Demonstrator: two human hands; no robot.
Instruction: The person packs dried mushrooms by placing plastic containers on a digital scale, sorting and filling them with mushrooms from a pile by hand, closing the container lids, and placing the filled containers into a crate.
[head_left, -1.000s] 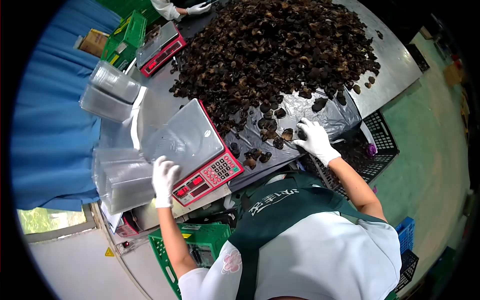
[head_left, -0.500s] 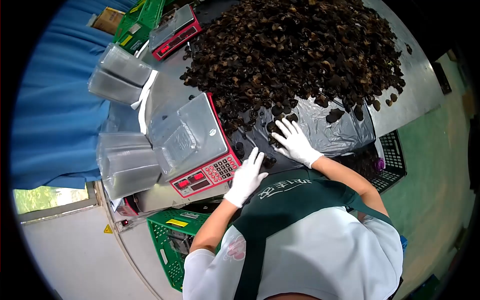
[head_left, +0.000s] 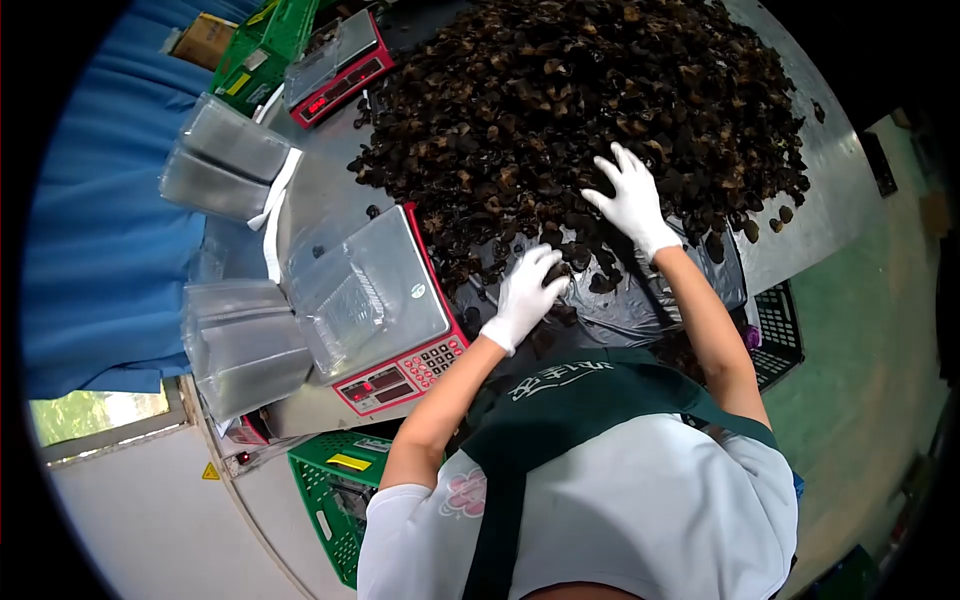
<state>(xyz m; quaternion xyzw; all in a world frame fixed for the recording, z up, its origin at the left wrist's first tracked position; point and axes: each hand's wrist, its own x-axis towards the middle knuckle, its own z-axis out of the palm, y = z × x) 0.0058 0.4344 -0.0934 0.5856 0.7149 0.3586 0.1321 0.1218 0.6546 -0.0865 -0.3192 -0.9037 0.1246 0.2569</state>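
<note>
A large heap of dark wood ear mushrooms (head_left: pixel 590 90) covers the far part of the metal table. My right hand (head_left: pixel 632 203), in a white glove, lies at the heap's near edge with its fingers spread. My left hand (head_left: pixel 522 300), gloved too, is over the loose pieces at the front, near the scale; its thumb stands apart from slightly bent fingers. I see nothing held in either hand. Black plastic sheeting (head_left: pixel 630 315) lies under the near pieces. To the left, a clear plastic tray (head_left: pixel 345 305) rests on a red digital scale (head_left: pixel 425 362).
Stacks of clear plastic trays (head_left: pixel 245 345) stand along the table's left side. A second red scale (head_left: pixel 340 85) is farther back, beside a green crate (head_left: pixel 265 55). Another green crate (head_left: pixel 335 480) sits below the table at left, and a black basket (head_left: pixel 778 330) at right.
My right hand has moved forward from the sheeting onto the heap's edge. My left hand has shifted forward and right, away from the scale. Some mushrooms at the near edge lie differently.
</note>
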